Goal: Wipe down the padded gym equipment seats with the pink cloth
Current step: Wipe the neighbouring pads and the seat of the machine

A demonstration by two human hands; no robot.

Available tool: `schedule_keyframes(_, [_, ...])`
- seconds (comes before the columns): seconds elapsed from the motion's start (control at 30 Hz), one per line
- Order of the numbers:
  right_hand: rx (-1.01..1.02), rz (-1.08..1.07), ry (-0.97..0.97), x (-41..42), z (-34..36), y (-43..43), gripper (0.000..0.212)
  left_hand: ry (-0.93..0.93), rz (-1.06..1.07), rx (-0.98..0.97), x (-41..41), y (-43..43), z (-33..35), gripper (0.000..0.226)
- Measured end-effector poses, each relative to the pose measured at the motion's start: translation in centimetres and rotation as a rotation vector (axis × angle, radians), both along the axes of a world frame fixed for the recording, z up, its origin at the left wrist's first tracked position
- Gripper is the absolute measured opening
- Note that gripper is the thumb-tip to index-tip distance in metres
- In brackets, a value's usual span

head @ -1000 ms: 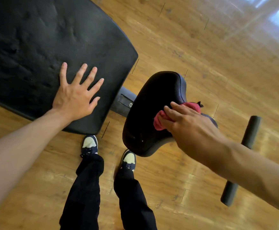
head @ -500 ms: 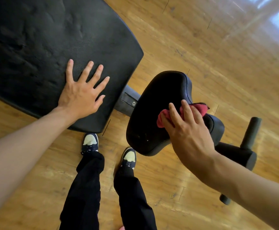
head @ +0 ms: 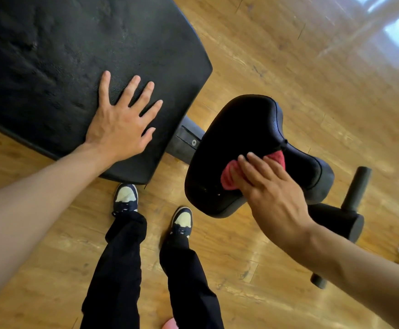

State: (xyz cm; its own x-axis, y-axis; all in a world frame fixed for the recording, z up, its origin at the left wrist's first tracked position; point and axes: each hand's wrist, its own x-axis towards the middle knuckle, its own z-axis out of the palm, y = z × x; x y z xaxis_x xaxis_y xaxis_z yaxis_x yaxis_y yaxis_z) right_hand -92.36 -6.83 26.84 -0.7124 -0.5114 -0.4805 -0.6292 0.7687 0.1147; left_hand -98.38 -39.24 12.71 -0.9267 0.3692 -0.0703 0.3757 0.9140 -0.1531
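Now my right hand (head: 270,186) has slid lower, pressing the crumpled pink cloth (head: 229,176) onto the small black padded seat (head: 238,129), half hiding it; my left hand (head: 120,124) lies flat, fingers spread, on the big black pad (head: 75,55).

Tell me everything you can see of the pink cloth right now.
The pink cloth is a small, bunched, fuzzy-looking rag, reddish pink. It lies pressed against the top of the small black padded seat, near the seat's narrow waist. The right hand lies flat over its middle, fingers spread across it, so only two ends show: one left of the fingers, one beyond the fingertips.
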Motion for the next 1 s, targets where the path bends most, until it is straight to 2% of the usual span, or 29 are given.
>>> schedule_keyframes(0.07, [0.024, -0.14, 0.073, -0.3, -0.8, -1.5, 0.063, 0.004, -0.002, 0.005, 0.1, 0.0, 0.0, 0.064])
schedule_keyframes(0.13, [0.055, -0.188, 0.106, -0.4, -2.1, -3.7, 0.058, 0.01, -0.005, -0.004, 0.2, -0.1, 0.0, 0.064])
schedule_keyframes(0.27, [0.107, -0.056, -0.113, 0.0, -2.7, -5.4, 0.062, 0.008, -0.007, 0.009, 0.1, -0.1, 0.2, 0.065])
schedule_keyframes(0.33, [0.104, -0.028, -0.075, -0.6, 0.0, -3.1, 0.064, 0.011, 0.0, 0.016, 0.1, 0.0, 0.2, 0.065])
schedule_keyframes(0.47, [-0.007, -0.147, 0.007, -1.9, 5.7, 2.3, 0.064, 0.01, 0.011, 0.016, 0.1, 0.0, 0.3, 0.065])
schedule_keyframes(0.57, [-0.043, -0.121, -0.046, -3.4, 4.5, 0.7, 0.049, 0.009, 0.01, -0.006, 0.2, 0.1, 0.3, 0.064])
schedule_keyframes(0.67, [0.135, -0.117, -0.227, -6.1, -0.6, -4.0, 0.047, 0.009, 0.004, -0.026, 0.2, 0.2, 0.2, 0.064])
schedule_keyframes(0.73, [0.294, -0.143, -0.226, -7.3, -3.7, -7.0, 0.051, 0.012, -0.001, -0.009, 0.1, 0.0, 0.1, 0.064])
schedule_keyframes(0.77, [0.309, -0.152, -0.219, -7.5, -4.5, -7.5, 0.052, 0.012, -0.002, 0.0, 0.0, 0.0, 0.0, 0.064])
schedule_keyframes(0.83, [0.275, -0.128, -0.225, -6.7, -3.8, -6.1, 0.053, 0.015, 0.002, -0.004, 0.1, -0.1, -0.2, 0.064])
schedule_keyframes(0.93, [0.077, -0.032, -0.089, -4.9, 0.3, -2.9, 0.054, 0.021, -0.006, -0.008, 0.2, 0.0, -0.6, 0.064])
schedule_keyframes(1.0, [0.1, -0.08, -0.105, -5.1, 0.0, -2.8, 0.055, 0.018, -0.01, 0.004, 0.1, 0.0, -0.5, 0.063])
